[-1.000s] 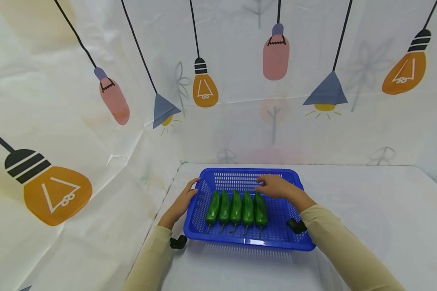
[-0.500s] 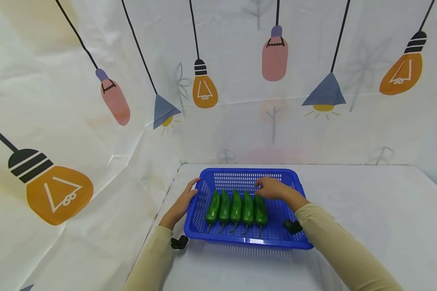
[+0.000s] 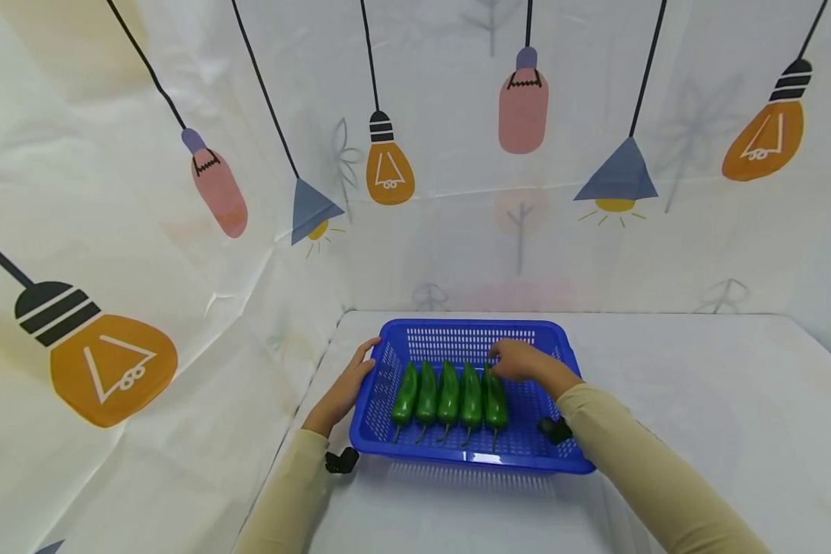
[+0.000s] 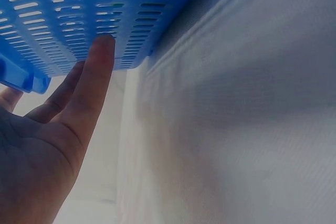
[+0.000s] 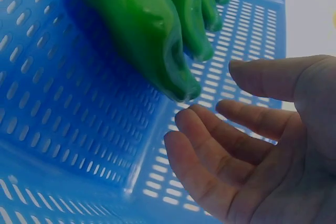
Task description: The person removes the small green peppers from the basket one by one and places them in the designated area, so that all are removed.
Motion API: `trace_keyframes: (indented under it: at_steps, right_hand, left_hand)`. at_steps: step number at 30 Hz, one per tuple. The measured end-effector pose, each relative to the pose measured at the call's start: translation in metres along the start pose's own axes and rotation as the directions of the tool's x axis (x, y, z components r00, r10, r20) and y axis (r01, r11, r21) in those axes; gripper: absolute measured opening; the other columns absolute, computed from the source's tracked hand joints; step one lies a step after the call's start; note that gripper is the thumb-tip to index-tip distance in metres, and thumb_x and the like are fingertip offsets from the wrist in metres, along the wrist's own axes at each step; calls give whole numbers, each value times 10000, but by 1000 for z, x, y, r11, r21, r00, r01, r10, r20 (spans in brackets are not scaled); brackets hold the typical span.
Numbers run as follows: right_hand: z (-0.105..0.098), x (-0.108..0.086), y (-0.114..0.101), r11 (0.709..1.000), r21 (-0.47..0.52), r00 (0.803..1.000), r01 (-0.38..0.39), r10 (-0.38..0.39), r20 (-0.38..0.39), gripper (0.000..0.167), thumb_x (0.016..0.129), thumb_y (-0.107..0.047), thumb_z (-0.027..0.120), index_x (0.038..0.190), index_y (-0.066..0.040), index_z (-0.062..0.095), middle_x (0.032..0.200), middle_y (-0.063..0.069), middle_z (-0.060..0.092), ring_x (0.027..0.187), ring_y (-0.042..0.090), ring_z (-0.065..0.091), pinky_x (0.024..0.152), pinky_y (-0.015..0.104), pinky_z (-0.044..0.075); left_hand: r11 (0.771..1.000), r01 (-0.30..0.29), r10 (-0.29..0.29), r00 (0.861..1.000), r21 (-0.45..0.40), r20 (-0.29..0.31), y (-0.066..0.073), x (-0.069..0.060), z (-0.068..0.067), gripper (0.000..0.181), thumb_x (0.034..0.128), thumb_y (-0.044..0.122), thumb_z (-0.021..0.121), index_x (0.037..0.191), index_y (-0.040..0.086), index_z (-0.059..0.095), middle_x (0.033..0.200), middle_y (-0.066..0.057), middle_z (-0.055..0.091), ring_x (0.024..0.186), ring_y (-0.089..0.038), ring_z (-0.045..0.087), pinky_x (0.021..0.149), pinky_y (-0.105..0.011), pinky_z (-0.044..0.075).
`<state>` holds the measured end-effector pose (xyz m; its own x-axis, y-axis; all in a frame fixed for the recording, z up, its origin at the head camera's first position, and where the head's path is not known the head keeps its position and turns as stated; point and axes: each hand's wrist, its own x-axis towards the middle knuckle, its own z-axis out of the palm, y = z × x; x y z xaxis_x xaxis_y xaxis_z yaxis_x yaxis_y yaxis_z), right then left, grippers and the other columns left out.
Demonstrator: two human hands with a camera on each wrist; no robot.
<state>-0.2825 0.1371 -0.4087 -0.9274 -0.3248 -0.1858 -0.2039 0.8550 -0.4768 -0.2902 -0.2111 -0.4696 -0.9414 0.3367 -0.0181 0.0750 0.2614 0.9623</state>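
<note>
Several green peppers lie side by side in a blue plastic basket (image 3: 540, 459), stems toward the near side. The right hand (image 3: 524, 362) is over the far part of the basket, by the tip of the rightmost pepper (image 3: 495, 402). Seen from the right wrist, its loosely bent fingers and thumb (image 5: 265, 77) surround no object, and a small gap separates them from that pepper's tip (image 5: 186, 90). At the basket's left end, the left hand (image 3: 344, 394) rests against the outside; the left wrist view has an extended fingertip (image 4: 104, 40) touching the slotted wall (image 4: 73, 19).
The basket stands on a white-covered table (image 3: 692, 415), with table surface to its right and in front. A white sheet printed with hanging lamps (image 3: 616, 169) rises behind and to the left. Small black devices (image 3: 342, 461) are strapped at both wrists.
The right forearm has shifted slightly left, and the right hand's fingers have changed pose a little beside the rightmost pepper. The left hand, basket and peppers look the same.
</note>
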Motion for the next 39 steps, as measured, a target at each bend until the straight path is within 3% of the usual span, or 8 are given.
trace_keyframes:
  at_steps: [5,9,17,22,29,35,39]
  right_hand:
    - [2,0,2,997,56,998,-57,55,27,430,922,-96,688,1291,107,602,1259,276,618,853,282,665,682,374,558]
    - [5,3,5,992,85,996,-88,85,37,444,911,-61,683,1311,106,585,1275,277,603,771,264,664,595,321,534]
    - [9,10,7,989,77,991,-123,119,58,488,908,-43,669,1357,101,548,1271,267,603,760,234,638,604,328,543]
    - [11,10,6,983,109,988,-147,141,60,503,913,-25,664,1377,108,524,1291,297,583,774,279,672,608,348,571]
    - [15,12,10,942,259,976,-214,194,101,516,904,45,637,1390,131,486,1331,350,515,1022,402,654,621,370,590]
    - [17,14,12,904,350,968,-244,204,148,512,930,62,606,1414,140,455,1286,331,554,1020,394,667,656,378,593]
    - [17,14,12,899,360,967,-249,206,153,497,941,56,600,1413,129,463,1242,306,589,1000,380,682,674,390,594]
  left_hand:
    - [1000,-9,9,1000,-10,10,0,0,0,503,1104,263,294,1600,201,234,1626,-193,210,1287,-399,416,1055,-518,349]
    - [1000,-26,26,999,-18,23,0,0,1,509,1105,261,302,1602,188,225,1632,-186,202,1317,-390,393,1067,-521,334]
    - [999,-40,41,999,-20,25,1,0,2,507,1109,257,286,1605,176,217,1633,-189,199,1327,-385,379,1079,-529,314]
    - [999,-42,43,999,-15,13,-1,1,2,498,1112,248,278,1602,179,224,1646,-179,180,1374,-396,340,1107,-568,273]
    - [999,-30,30,1000,-13,6,-2,1,2,495,1110,263,280,1598,192,233,1644,-178,188,1363,-398,354,1106,-574,281]
    - [1000,-19,19,1000,5,-15,-2,1,2,499,1103,271,297,1596,215,246,1648,-160,194,1367,-404,367,1107,-592,288]
    - [1000,-20,20,999,0,-25,-2,0,3,498,1099,264,304,1594,218,258,1646,-157,201,1360,-405,369,1103,-592,287]
